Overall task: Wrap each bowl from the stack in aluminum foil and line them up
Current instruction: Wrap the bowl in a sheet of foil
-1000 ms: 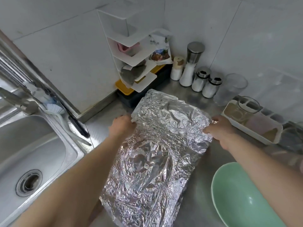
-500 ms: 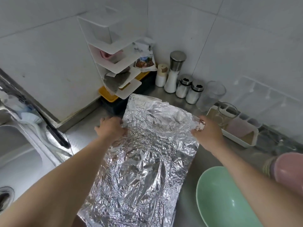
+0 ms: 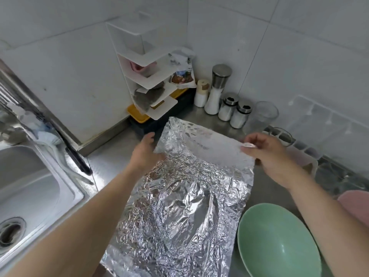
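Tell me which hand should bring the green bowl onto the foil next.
Right, probably. The green bowl sits right of the foil, beside the right forearm; the left hand holds the foil's far left corner, across the sheet. The right hand must first release its pinched corner.

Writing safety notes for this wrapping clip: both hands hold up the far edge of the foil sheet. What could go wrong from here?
The foil sheet is creased, and the right hand pinches just one corner while the left hand holds the other side; pulling apart might tear it. The raised edge is close to the shakers and the glass behind, so a backward sweep could topple them. Dragging the sheet could nudge the green bowl beside it.
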Action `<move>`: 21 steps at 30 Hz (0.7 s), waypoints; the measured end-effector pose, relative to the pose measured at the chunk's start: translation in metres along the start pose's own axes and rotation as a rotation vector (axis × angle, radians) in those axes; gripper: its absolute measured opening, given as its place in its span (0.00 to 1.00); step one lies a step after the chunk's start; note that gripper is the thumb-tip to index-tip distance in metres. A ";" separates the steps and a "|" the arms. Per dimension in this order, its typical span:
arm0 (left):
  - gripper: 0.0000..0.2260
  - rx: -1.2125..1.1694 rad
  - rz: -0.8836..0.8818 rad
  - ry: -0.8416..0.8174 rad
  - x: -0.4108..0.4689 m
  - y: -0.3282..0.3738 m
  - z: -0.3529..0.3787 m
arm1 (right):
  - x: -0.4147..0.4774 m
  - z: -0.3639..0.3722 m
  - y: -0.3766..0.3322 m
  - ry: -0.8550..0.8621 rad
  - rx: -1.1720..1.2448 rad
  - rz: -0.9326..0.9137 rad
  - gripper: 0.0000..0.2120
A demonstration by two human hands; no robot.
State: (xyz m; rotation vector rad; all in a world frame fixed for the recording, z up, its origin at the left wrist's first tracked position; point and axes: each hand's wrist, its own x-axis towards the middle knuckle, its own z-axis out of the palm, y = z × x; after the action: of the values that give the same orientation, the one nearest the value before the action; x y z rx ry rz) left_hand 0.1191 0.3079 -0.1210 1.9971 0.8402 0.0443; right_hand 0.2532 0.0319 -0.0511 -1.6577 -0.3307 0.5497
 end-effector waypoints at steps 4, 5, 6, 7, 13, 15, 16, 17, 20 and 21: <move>0.49 -0.524 -0.159 -0.120 0.001 0.014 -0.013 | -0.006 -0.015 -0.012 -0.223 0.303 0.093 0.24; 0.52 -0.555 -0.176 -0.143 0.001 0.015 -0.016 | -0.009 -0.015 -0.015 -0.245 0.339 0.100 0.23; 0.55 -0.563 -0.183 -0.148 -0.001 0.016 -0.020 | -0.012 -0.015 -0.019 -0.264 0.370 0.096 0.20; 0.52 -0.570 -0.170 -0.147 -0.005 0.017 -0.024 | -0.012 -0.014 -0.024 -0.268 0.388 0.097 0.17; 0.17 -0.725 -0.026 -0.041 -0.024 0.035 -0.059 | -0.003 -0.001 -0.030 -0.144 0.255 0.247 0.16; 0.23 -0.689 -0.014 0.034 -0.030 0.036 -0.075 | -0.002 0.007 -0.027 -0.180 0.099 0.314 0.19; 0.24 -0.663 -0.027 0.064 -0.034 0.036 -0.081 | -0.003 0.012 -0.026 -0.163 0.061 0.340 0.19; 0.23 -0.640 -0.041 0.105 -0.040 0.038 -0.088 | -0.003 0.017 -0.027 -0.136 0.053 0.354 0.18; 0.22 -0.552 -0.067 0.244 -0.061 0.036 -0.107 | -0.003 0.034 -0.034 -0.078 0.063 0.348 0.13; 0.24 -0.552 -0.078 0.259 -0.069 0.033 -0.110 | -0.004 0.039 -0.038 -0.081 0.072 0.335 0.15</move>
State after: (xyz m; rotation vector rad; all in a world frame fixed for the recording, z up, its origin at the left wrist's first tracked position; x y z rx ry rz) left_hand 0.0460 0.3402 -0.0133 1.4540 0.9467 0.4505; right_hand 0.2331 0.0690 -0.0170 -1.6328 -0.0893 0.8711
